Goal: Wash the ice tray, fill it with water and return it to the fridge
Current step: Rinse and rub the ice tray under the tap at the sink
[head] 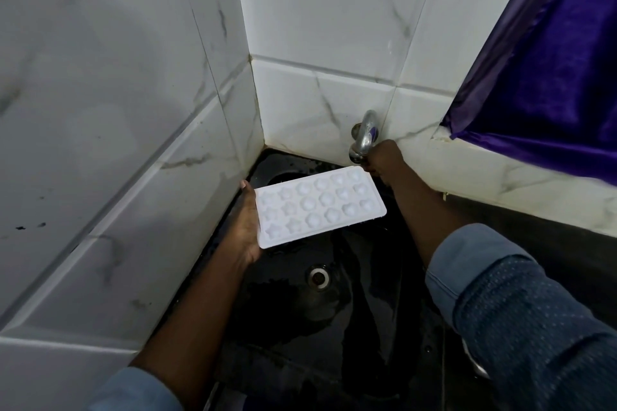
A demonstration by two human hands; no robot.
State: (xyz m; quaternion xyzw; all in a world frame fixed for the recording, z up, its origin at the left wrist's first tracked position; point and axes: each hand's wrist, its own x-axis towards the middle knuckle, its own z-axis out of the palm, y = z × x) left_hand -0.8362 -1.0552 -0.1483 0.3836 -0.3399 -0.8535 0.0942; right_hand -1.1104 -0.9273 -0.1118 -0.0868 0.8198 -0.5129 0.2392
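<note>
A white ice tray (319,206) with several star-shaped cups is held flat over the black sink (364,320). My left hand (245,220) grips its near left end from below. My right hand (384,160) is closed around the chrome tap (364,135) on the back wall, just beyond the tray's far right corner. No water stream is visible from the tap. The tray's cups face up; I cannot tell whether they hold water.
The sink sits in a corner of white marble-look tiles (133,143), with a round drain (319,277) below the tray. A purple curtain (551,77) hangs at the upper right above a tiled ledge. The sink bottom looks wet.
</note>
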